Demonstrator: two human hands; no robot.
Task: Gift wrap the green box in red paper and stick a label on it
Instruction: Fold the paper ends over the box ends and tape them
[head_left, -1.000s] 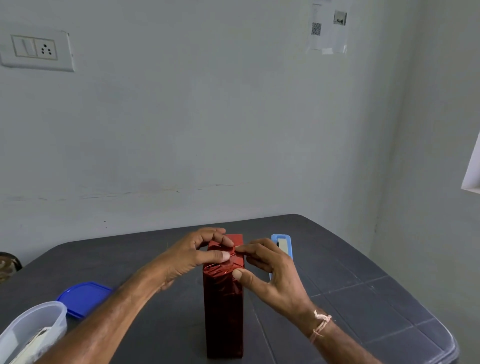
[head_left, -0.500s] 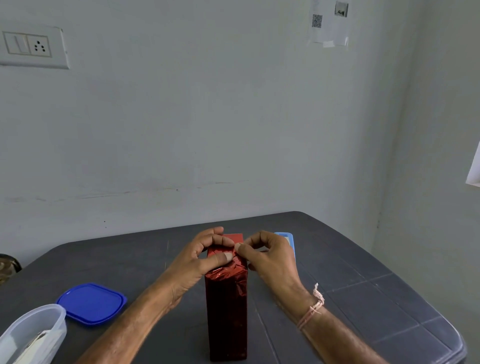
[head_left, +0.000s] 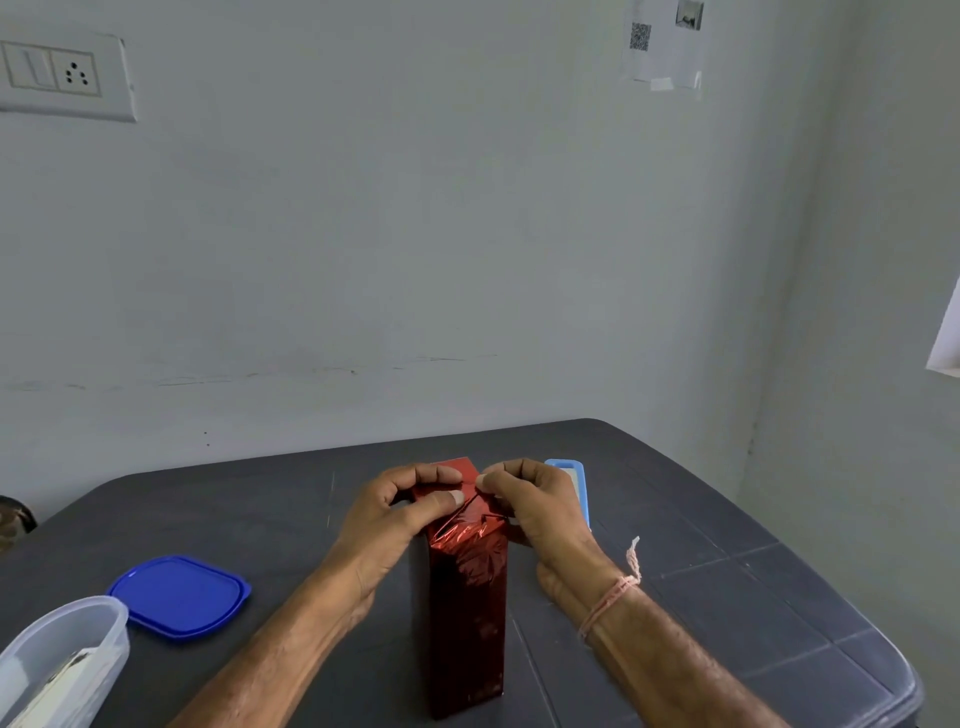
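Red paper (head_left: 467, 597) hides partly under pinching hands (head_left: 395, 514) (head_left: 535, 504).

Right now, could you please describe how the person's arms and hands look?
The left hand and right hand are bare, no gloves or visible rings; no sleeves show on the forearms. A thin pink thread bracelet circles the right wrist, one loose end sticking out.

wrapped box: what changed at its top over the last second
The right hand drew its spread fingers in and now pinches the paper fold atop the box, close to the left hand. The left hand kept its grip, thumb pressing the fold. The box stayed upright on the table; the blue lid did not move.
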